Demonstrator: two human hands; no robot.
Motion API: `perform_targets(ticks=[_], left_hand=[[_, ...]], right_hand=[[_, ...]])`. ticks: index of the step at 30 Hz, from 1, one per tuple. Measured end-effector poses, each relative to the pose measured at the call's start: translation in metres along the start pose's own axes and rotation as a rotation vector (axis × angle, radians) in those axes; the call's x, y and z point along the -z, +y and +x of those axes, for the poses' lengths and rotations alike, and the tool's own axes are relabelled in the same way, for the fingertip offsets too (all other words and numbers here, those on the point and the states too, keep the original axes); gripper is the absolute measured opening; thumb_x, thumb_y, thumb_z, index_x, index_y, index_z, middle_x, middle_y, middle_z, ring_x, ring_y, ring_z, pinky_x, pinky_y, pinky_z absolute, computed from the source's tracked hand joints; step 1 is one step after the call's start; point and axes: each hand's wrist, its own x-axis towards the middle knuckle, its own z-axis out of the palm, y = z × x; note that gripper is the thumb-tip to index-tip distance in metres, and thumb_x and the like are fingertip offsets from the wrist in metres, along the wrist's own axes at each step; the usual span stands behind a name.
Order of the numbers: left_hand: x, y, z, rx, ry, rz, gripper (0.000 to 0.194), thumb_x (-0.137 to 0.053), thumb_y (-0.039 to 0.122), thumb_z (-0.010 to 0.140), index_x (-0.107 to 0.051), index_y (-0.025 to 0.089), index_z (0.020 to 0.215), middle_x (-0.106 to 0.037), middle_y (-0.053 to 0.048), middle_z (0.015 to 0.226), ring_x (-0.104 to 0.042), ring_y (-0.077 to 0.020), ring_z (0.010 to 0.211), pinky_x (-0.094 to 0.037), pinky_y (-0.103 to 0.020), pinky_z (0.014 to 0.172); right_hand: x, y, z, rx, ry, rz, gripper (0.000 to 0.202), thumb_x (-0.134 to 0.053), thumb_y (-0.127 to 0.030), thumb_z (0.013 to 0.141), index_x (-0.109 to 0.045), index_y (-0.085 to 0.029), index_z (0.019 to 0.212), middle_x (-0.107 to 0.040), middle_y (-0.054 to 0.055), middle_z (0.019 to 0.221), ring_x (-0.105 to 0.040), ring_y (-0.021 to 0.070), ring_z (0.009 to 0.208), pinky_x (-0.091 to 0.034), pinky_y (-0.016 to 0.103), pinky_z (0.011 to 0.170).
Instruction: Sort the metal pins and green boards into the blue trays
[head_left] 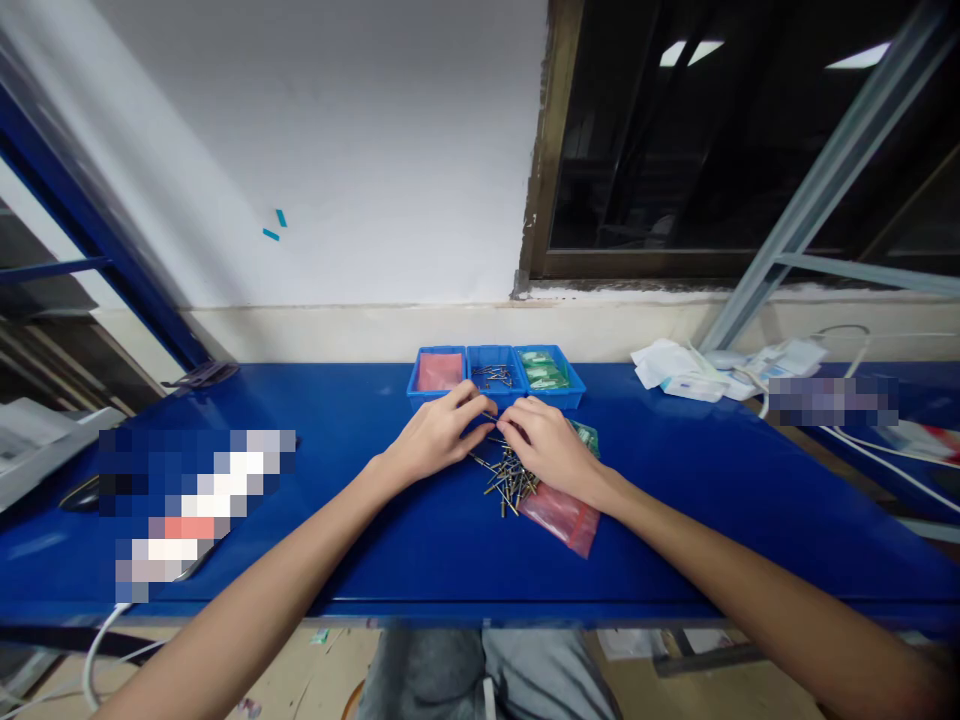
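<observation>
My left hand [444, 432] is closed in a pinch above the table, its fingertips on a thin metal pin [488, 415]. Fingers pressed together, my right hand [553, 450] meets the other end of that pin. Just below the hands lies a loose pile of thin metal pins [514, 487], some with brass-coloured ends. A pink plastic bag [566, 517] lies flat beside the pile, partly under my right wrist. Behind that hand a green-printed bag [588, 437] shows in part. The exact kind of the pins is too small to make out.
Against the wall stands a blue three-part tray [413, 383], with pink bags [440, 371], loose metal pins [495, 376] and green bags [543, 368] in its compartments. White papers [679, 370] and cables lie right; a blurred-out object [214, 510] lies left on the blue table [337, 560].
</observation>
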Motion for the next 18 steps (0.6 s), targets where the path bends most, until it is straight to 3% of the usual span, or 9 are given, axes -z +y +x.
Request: perform_targets(ticks=[18], left_hand=[[-0.0011, 0.0011, -0.0014, -0.018, 0.009, 0.044, 0.016, -0.049, 0.024, 0.099, -0.062, 0.016, 0.105, -0.056, -0.006, 0.099, -0.061, -0.0160, 0.086, -0.056, -0.030, 0.077]], right_hand=[[0.0008, -0.0001, -0.0006, 0.027, 0.071, 0.011, 0.013, -0.052, -0.019, 0.097, -0.064, -0.018, 0.091, -0.062, 0.006, 0.095, -0.055, 0.0215, 0.094, -0.047, 0.036, 0.086]])
